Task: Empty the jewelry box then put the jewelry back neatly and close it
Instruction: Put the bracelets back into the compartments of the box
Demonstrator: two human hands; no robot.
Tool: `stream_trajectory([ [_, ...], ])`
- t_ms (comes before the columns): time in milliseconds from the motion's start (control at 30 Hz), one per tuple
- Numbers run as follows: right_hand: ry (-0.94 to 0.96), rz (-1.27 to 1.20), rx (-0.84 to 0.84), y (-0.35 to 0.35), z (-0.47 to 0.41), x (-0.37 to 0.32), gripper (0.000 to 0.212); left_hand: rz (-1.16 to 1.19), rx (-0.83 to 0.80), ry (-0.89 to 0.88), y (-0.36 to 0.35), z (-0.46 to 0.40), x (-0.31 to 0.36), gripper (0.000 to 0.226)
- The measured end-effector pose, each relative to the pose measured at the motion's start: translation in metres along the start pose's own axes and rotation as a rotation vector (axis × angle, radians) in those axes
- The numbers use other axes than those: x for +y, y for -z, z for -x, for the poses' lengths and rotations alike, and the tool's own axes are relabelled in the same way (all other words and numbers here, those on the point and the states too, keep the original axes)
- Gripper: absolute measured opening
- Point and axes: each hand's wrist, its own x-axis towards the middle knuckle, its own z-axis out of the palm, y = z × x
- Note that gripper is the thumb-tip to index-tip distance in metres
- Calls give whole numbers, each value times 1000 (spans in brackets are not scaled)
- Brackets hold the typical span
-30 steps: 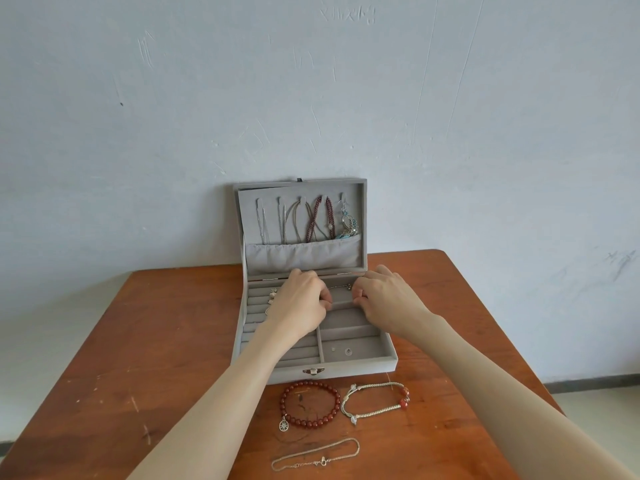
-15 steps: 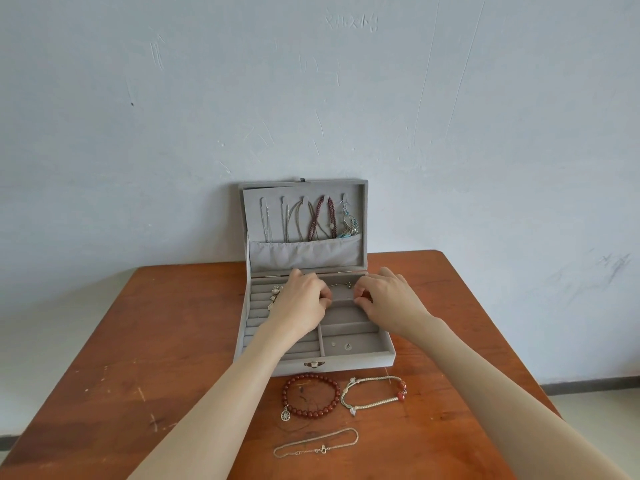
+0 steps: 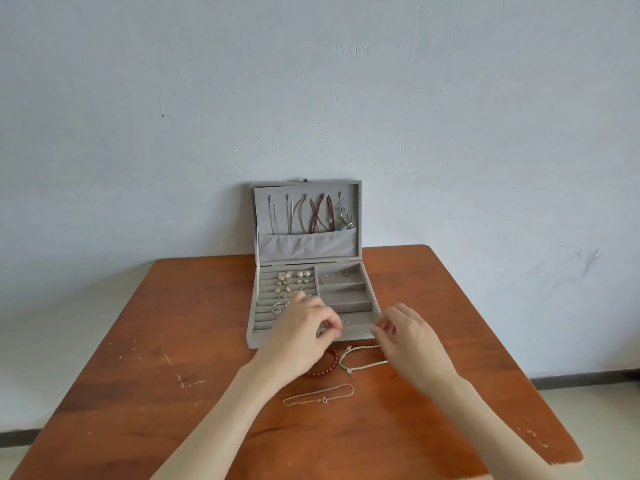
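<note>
Both hands hovered over the near edge of the jewelry box [image 3: 304, 296]. Left hand [image 3: 304, 332] had its fingers curled with thumb and fingertips drawn together as if pinching something tiny; whether anything lay between them could not be told. Right hand [image 3: 408, 336] likewise curled its fingers loosely toward the thumb, with nothing visible in its grip.

Nearest on the counter [image 3: 138, 375] lay a thin chain bracelet [image 3: 320, 395]. Just beyond it, close to the box front, sat a red bead bracelet [image 3: 325, 367], partly hidden under the left wrist, and beside it to the right a pale cord bracelet [image 3: 363, 358], its far end under the right hand.

The box stood open against the wall. Earrings [image 3: 291, 282] filled the far ring rows on the left; a bangle [image 3: 341, 277] rested in the far right compartment, and a small piece lay in the near right one. Necklaces [image 3: 311, 216] hung in the upright lid [image 3: 306, 221] above its pocket.

Emptying looked to be under way, with much jewelry left inside. The next move likely called for a delicate pinch on one small item, lifting it clear of the velvet without snagging.
</note>
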Motion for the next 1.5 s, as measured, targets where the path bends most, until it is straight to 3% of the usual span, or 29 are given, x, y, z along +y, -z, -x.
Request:
stream_trajectory([
  [133, -197, 105, -155, 4, 10, 8, 23, -56, -33, -11, -14, 6, 17, 17],
  [300, -146, 161, -284, 9, 9, 1, 17, -186, -78, -61, -29, 10, 26, 37],
  [400, -101, -18, -279, 14, 11, -3, 11, -186, -84, -58, -33, 13, 28, 40],
  [567, -100, -331, -239, 38, 8, -18, 14, 91, -91, 68, -22, 9, 31, 10],
  [767, -223, -584, -164, 53, -25, -15, 11, 462, -80, 321, 8, -6, 17, 6],
  [900, -253, -499, -171, 39, -54, -13, 8, 279, 43, 351, 13, -34, 4, 12],
  [1067, -259, -359, -219, 21, -90, -8, 10, 142, 71, 401, 9, -67, -11, 11],
  [1500, 28, 267, -321, -11, -106, -11, 24, -84, 34, 353, -20, -78, -31, 8],
])
